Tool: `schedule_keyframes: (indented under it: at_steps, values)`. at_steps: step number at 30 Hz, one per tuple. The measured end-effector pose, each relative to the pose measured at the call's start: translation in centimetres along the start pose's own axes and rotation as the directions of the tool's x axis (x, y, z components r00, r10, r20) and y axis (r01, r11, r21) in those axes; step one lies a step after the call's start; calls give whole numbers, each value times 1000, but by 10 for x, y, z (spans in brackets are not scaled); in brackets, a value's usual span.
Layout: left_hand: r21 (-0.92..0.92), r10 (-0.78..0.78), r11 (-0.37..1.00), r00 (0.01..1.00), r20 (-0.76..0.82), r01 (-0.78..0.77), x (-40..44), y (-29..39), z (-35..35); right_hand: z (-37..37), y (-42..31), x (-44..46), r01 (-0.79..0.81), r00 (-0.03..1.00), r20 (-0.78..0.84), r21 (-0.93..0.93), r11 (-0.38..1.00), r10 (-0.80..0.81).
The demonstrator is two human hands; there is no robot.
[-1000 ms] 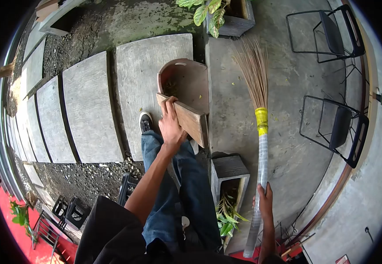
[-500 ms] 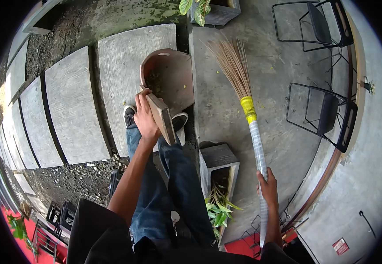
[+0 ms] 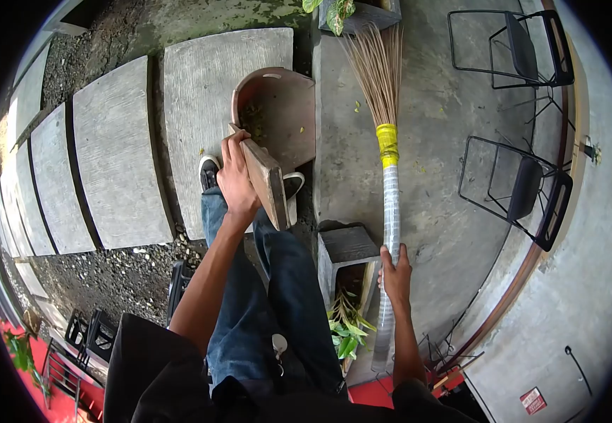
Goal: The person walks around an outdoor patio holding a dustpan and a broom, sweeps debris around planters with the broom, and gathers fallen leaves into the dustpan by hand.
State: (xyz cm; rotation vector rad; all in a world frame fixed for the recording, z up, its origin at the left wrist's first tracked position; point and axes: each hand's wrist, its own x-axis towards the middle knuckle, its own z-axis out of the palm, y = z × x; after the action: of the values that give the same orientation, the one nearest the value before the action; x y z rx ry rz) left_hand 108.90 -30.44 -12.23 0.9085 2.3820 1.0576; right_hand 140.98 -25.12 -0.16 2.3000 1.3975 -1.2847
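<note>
The broom (image 3: 390, 190) lies with its long axis from 12 to 6 o'clock, bristles at 12 o'clock from the right hand (image 3: 396, 278), whose grip is curled round the wrapped shaft. The dustpan (image 3: 292, 106), holding leaf bits (image 3: 253, 120), sits at 8 o'clock from the bristles and 1 o'clock from the left hand (image 3: 237, 180), its grip clamped over the wooden handle (image 3: 267, 176). The right hand is nearer the broom.

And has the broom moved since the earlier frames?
Yes, the broom moved toward the grey planter at the top; its bristles now overlap the planter's edge in view.
</note>
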Motion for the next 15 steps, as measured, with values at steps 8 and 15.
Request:
schedule_keyframes:
  at_steps: [8,15]
  values:
    - [-8,24,1000,999,-25,-24,1,-3,-1,-19,52,-74,-10,999,-34,9,1000,11]
    - [5,21,1000,1000,-16,-21,-1,-2,4,24,27,-2,-57,998,16,123,991,55]
